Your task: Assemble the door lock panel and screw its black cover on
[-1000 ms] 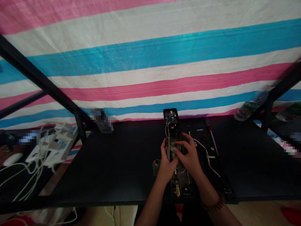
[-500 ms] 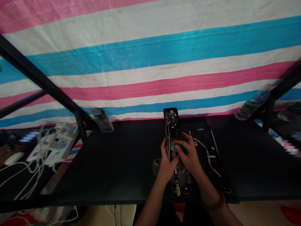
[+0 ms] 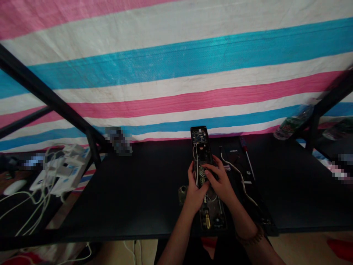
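A long black device housing (image 3: 204, 147) lies open on the black table, a circuit board at its far end and a brass fitting (image 3: 206, 221) at its near end. My left hand (image 3: 195, 189) grips the housing's left side, with the thumb reaching inside. Over the middle, my right hand (image 3: 219, 178) has its thumb and index finger on wiring and parts in the housing, its other fingers along the right edge. What those fingertips pinch, if anything, is too small to tell. A small metal-looking part (image 3: 182, 194) sits left of my left hand.
Right of the housing lie a white cable (image 3: 239, 170), a screwdriver (image 3: 248, 156) and a dark panel. A plastic bottle (image 3: 293, 123) leans at the back right. White cables and adapters (image 3: 63, 169) are at the far left. A striped sheet (image 3: 176, 66) hangs behind.
The whole view has shifted very slightly. Both hands keep nearly the same place on the housing.
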`<state>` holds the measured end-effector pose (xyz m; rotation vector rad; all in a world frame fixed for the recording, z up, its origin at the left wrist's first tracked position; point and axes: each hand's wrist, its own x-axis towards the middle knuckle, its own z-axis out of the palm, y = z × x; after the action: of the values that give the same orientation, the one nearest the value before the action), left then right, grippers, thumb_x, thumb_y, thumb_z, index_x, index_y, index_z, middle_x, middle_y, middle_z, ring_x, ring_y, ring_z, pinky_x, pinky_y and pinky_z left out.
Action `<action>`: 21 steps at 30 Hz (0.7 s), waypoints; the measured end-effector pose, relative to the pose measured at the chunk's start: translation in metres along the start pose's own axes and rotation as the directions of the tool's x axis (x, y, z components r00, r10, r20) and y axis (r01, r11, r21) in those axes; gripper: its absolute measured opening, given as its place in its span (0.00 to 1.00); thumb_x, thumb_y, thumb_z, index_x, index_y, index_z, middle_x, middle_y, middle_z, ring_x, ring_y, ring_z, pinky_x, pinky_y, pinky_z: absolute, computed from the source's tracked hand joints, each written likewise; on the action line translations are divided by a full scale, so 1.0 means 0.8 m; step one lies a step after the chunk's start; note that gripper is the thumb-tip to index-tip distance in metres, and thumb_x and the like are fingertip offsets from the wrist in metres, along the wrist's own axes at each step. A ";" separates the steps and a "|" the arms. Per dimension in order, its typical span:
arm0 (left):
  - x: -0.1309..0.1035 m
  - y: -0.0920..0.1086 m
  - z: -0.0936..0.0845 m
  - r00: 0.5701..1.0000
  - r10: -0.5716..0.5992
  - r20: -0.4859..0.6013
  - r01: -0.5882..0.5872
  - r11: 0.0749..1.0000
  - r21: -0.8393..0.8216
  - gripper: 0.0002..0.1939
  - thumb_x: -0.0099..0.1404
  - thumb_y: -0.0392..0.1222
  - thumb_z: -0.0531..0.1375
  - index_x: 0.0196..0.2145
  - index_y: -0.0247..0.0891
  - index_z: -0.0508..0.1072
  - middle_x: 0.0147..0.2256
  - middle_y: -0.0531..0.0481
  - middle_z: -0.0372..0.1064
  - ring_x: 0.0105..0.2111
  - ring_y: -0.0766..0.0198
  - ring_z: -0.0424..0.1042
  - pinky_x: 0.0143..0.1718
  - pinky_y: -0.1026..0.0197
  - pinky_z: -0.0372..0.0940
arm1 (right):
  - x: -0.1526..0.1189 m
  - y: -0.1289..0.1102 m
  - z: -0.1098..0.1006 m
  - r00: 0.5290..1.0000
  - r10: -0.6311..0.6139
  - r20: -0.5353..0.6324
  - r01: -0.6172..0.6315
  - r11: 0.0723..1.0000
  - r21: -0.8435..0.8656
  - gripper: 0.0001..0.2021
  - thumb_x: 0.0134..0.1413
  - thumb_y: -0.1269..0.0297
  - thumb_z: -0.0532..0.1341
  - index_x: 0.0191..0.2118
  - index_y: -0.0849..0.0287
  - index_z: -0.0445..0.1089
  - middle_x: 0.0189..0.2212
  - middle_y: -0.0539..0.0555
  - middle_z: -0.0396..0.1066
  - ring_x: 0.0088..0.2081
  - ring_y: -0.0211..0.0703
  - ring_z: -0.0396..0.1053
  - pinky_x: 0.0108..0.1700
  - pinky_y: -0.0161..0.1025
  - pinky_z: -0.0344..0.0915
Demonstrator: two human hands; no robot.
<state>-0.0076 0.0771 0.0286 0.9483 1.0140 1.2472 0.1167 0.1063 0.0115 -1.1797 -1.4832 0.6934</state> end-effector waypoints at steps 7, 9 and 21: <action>0.000 0.002 0.001 0.999 0.031 -0.009 -0.031 0.999 0.011 0.44 0.60 0.42 0.67 0.67 0.45 0.47 0.63 0.39 0.61 0.60 0.51 0.67 0.63 0.49 0.59 | 0.001 -0.001 -0.002 1.000 0.010 -0.005 -0.009 1.000 0.030 0.10 0.60 0.59 0.63 0.44 0.51 0.79 0.61 0.59 0.61 0.63 0.56 0.60 0.66 0.58 0.56; 0.000 0.003 0.001 1.000 0.017 -0.013 -0.017 1.000 0.011 0.45 0.60 0.43 0.68 0.67 0.45 0.48 0.62 0.39 0.63 0.59 0.50 0.68 0.62 0.48 0.60 | 0.001 -0.002 -0.001 0.999 0.025 -0.022 -0.024 0.999 0.030 0.08 0.58 0.59 0.65 0.42 0.52 0.79 0.60 0.59 0.62 0.63 0.57 0.61 0.66 0.59 0.55; 0.000 -0.001 0.000 1.000 0.018 -0.019 -0.018 1.000 0.012 0.45 0.60 0.45 0.68 0.68 0.47 0.48 0.63 0.40 0.62 0.61 0.51 0.67 0.63 0.49 0.59 | 0.000 -0.008 0.000 0.997 0.017 -0.073 -0.016 1.000 0.014 0.10 0.55 0.59 0.67 0.43 0.53 0.76 0.57 0.59 0.65 0.61 0.56 0.63 0.64 0.58 0.58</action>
<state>-0.0070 0.0773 0.0276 0.9578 1.0307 1.2685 0.1146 0.1044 0.0170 -1.1962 -1.4068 0.6640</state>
